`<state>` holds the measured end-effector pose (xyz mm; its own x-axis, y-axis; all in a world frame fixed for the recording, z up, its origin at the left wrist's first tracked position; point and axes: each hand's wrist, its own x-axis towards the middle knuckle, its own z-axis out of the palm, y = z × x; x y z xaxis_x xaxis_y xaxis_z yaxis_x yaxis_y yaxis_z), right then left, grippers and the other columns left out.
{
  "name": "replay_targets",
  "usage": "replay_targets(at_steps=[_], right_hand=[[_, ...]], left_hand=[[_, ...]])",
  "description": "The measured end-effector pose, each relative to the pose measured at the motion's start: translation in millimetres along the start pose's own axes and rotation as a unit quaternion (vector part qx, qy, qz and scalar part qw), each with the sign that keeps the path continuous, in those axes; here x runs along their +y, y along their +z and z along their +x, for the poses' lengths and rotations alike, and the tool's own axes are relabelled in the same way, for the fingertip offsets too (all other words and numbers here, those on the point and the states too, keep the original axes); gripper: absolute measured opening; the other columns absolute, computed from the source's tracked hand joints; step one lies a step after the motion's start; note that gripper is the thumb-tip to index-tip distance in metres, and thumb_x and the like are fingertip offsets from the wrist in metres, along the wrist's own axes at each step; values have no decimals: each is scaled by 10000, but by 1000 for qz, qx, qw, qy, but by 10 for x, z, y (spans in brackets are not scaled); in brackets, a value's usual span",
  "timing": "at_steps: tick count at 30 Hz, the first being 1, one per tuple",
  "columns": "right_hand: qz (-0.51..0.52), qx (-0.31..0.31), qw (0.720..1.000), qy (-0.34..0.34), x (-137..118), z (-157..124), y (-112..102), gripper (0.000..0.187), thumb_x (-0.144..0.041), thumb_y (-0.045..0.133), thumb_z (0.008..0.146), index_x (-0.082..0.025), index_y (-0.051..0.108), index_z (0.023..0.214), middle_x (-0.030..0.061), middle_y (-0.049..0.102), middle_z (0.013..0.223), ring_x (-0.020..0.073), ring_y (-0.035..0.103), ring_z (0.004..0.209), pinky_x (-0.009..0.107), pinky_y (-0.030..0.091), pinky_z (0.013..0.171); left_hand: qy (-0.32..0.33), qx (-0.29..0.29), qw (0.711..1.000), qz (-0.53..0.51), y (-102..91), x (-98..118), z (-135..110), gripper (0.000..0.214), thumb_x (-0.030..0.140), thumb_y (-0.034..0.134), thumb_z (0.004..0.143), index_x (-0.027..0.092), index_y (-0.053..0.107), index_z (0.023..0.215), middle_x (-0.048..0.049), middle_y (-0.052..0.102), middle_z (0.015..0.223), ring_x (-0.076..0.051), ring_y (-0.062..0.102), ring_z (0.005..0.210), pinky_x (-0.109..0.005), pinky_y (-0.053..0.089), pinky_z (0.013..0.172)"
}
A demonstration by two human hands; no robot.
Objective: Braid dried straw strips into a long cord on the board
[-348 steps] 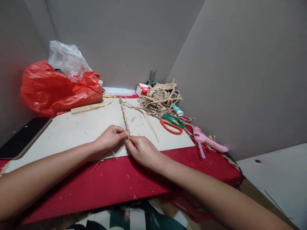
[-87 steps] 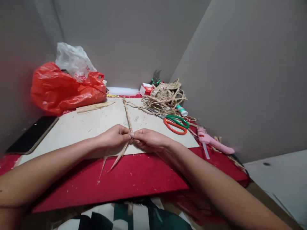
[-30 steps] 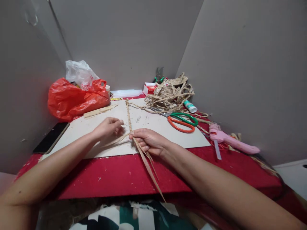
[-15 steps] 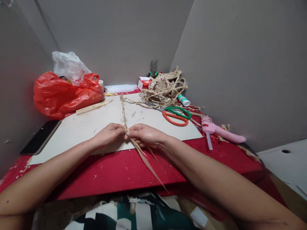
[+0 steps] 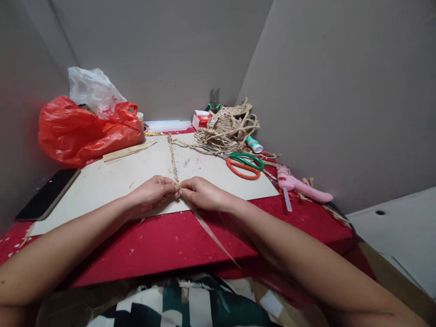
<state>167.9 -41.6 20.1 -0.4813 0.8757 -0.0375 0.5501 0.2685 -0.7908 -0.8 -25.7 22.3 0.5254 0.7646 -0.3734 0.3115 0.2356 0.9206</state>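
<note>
A thin braided straw cord (image 5: 172,156) runs from the far part of the white board (image 5: 143,165) toward me. At its near end my left hand (image 5: 155,193) pinches the cord between thumb and fingers. Right beside it, my right hand (image 5: 204,193) is closed on the loose strands, its fingertips almost touching the left ones. A long pale straw strand (image 5: 218,240) trails from under the right hand over the red cloth (image 5: 153,247). The exact crossing of strands is hidden by my fingers.
Scissors (image 5: 243,165) with green and orange handles lie right, before a heap of braided cord (image 5: 228,127). A pink glue gun (image 5: 303,185) sits farther right. At left are a phone (image 5: 47,194), a red plastic bag (image 5: 85,136) and flat straw strips (image 5: 129,152).
My right hand has turned slightly, with its knuckles higher, and covers more of the loose strands. The left hand keeps its pinch. The whole view has shifted a little.
</note>
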Motion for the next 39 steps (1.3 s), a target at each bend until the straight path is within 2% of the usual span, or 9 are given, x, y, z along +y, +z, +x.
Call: replay_targets(at_steps=[7, 11, 14, 17, 23, 26, 29, 34, 39], right_hand=[[-110, 24, 994, 2, -55, -89, -107, 213, -198, 487, 813, -134, 568, 627, 13, 536, 602, 97, 405, 558, 220, 284, 536], [73, 8, 995, 64, -106, -127, -1, 223, -185, 456, 829, -144, 523, 621, -39, 430, 484, 68, 342, 442, 204, 268, 459], [260, -4, 955, 143, -139, -149, 158, 251, -215, 361, 882, -159, 500, 680, -76, 366, 407, 56, 295, 324, 185, 234, 365], [299, 19, 937, 180, -178, -157, 288, 244, -202, 340, 888, -160, 492, 702, -49, 462, 426, 70, 415, 314, 167, 283, 330], [213, -25, 970, 118, -241, -230, 206, 263, -280, 370, 909, -150, 503, 724, 1, 560, 502, 92, 512, 388, 193, 397, 407], [108, 53, 990, 66, -209, -311, 40, 342, -374, 405, 899, -135, 549, 700, 32, 591, 567, 95, 521, 462, 205, 394, 473], [-56, 117, 991, 40, -165, -389, -19, 250, -330, 507, 844, -139, 609, 718, 42, 622, 654, 111, 535, 578, 217, 370, 551], [-280, 43, 957, 62, -158, -456, 157, 156, -298, 529, 808, -170, 616, 818, 56, 642, 736, 146, 540, 627, 247, 295, 548], [-277, 6, 958, 75, -83, -508, 52, 115, -140, 472, 765, -177, 580, 765, 49, 632, 746, 137, 531, 645, 239, 310, 569]], left_hand=[[35, 66, 997, 4, 110, -25, -21, 179, 252, 529, 741, 146, 533, 596, 85, 295, 377, -32, 169, 337, -222, 95, 380], [55, 70, 996, 8, 125, -26, -36, 171, 209, 510, 740, 130, 569, 601, 81, 335, 374, -28, 183, 340, -212, 125, 387], [58, 44, 997, -10, 106, -44, -37, 205, 225, 503, 754, 136, 557, 577, 83, 304, 361, -30, 165, 332, -221, 95, 378], [54, 25, 997, -40, 88, -66, -33, 278, 285, 511, 775, 147, 508, 533, 78, 286, 355, -29, 161, 326, -231, 75, 371], [59, 27, 994, -90, 69, -75, -40, 258, 312, 586, 743, 140, 527, 560, 50, 383, 381, -27, 217, 326, -223, 80, 367], [47, 27, 991, -123, 35, -38, -54, 200, 292, 617, 729, 127, 563, 630, 80, 303, 381, -20, 176, 341, -202, 77, 370], [28, -3, 990, -141, -14, -5, -62, 178, 285, 627, 736, 119, 581, 690, 102, 235, 402, -15, 124, 359, -188, 55, 375], [37, -33, 988, -148, -71, -16, -44, 179, 279, 625, 747, 110, 586, 698, 102, 223, 427, -13, 124, 374, -181, 61, 377], [29, -45, 989, -141, -95, -25, -34, 161, 263, 623, 752, 105, 610, 723, 95, 247, 427, -7, 132, 371, -175, 65, 378]])
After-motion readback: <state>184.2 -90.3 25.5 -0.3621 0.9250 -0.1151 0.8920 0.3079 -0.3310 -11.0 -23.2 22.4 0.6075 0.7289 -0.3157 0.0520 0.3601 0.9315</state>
